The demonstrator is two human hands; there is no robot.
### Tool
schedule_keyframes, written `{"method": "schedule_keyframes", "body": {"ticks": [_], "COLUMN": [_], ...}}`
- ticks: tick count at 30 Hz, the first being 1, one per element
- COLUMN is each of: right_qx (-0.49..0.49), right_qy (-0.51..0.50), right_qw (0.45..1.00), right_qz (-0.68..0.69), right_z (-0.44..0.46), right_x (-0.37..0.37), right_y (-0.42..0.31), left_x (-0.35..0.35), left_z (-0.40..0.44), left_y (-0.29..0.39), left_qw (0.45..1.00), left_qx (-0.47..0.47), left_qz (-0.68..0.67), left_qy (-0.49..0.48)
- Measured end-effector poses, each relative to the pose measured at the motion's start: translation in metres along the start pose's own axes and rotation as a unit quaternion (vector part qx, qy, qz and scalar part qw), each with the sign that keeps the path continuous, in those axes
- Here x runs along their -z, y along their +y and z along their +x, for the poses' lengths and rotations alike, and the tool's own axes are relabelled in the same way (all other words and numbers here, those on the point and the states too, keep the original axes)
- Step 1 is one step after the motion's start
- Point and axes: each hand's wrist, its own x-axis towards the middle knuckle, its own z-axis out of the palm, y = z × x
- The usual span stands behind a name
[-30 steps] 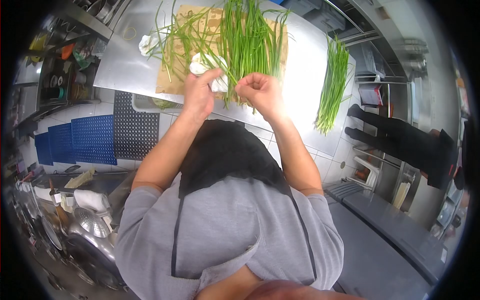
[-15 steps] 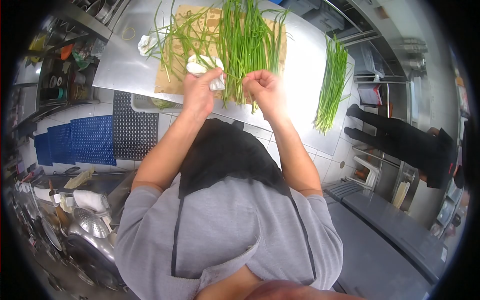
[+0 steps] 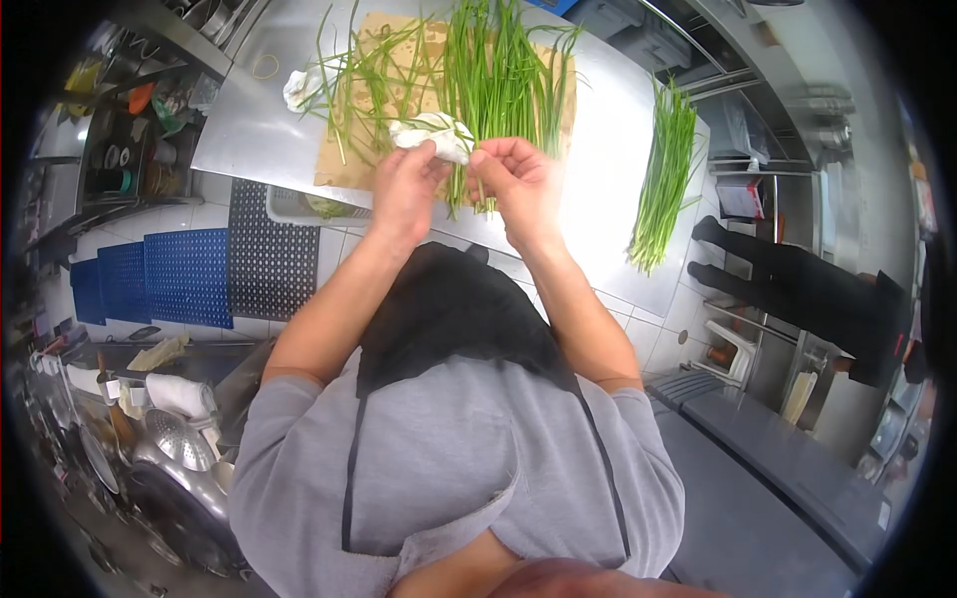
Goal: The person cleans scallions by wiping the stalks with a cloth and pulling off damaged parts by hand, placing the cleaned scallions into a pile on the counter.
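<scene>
A bundle of garlic chives (image 3: pixel 503 80) lies spread over damp brown paper (image 3: pixel 344 169) on the steel table. My left hand (image 3: pixel 404 194) is closed on a white paper towel (image 3: pixel 439 135), crumpled between thumb and fingers at the left of the bundle. At the bundle's lower end my right hand (image 3: pixel 520 189) pinches garlic chive stalks, its fingertips touching the towel's right end. How many stalks it has is hidden. Loose chive blades (image 3: pixel 384 85) are scattered left of the bundle.
A tidy second bunch of chives (image 3: pixel 662 174) rests on the table (image 3: pixel 608 214) to the right. Another crumpled white towel (image 3: pixel 302 88) and a rubber band (image 3: pixel 265 66) sit at the left. A plastic basket (image 3: pixel 289 204) is under the table edge. A person in dark clothes (image 3: pixel 812 289) stands at the right.
My left hand has moved right with the paper towel, and my right hand has shifted left. Their fingertips now almost meet at the towel's right end.
</scene>
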Motion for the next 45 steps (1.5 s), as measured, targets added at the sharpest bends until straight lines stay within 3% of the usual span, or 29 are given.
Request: {"method": "schedule_keyframes", "body": {"ticks": [3, 6, 12, 18, 22, 27, 36, 45], "right_qx": [-0.009, -0.019, -0.060, -0.066, -0.057, -0.070, -0.067, -0.077], "right_qy": [-0.008, -0.001, -0.019, -0.024, -0.058, -0.070, -0.077, -0.106], "right_qw": [1.000, 0.999, 0.995, 0.993, 0.987, 0.958, 0.974, 0.968], "right_qz": [-0.026, -0.049, -0.077, -0.100, -0.142, -0.269, -0.202, -0.216], "right_z": [0.003, 0.009, 0.013, 0.016, 0.016, 0.004, 0.001, -0.013], "right_x": [-0.003, 0.002, 0.008, 0.007, 0.008, -0.005, 0.014, 0.040], "right_y": [0.012, 0.015, 0.005, -0.002, 0.001, -0.020, -0.017, -0.047], "left_x": [-0.012, -0.004, 0.007, -0.010, -0.005, -0.013, -0.016, -0.014], "left_z": [-0.012, -0.016, -0.011, -0.018, -0.015, -0.015, 0.002, 0.030], "left_y": [0.004, -0.001, -0.004, 0.002, -0.009, -0.001, -0.001, 0.027], "left_qw": [1.000, 0.993, 0.975, 0.984, 0.998, 1.000, 0.996, 0.997], "left_qx": [-0.002, -0.024, 0.049, 0.070, 0.012, 0.000, 0.054, 0.014], "left_qz": [0.006, 0.016, -0.163, -0.132, -0.026, 0.019, -0.067, -0.074], "left_qy": [-0.027, -0.118, -0.144, -0.092, -0.060, -0.012, 0.003, -0.015]}}
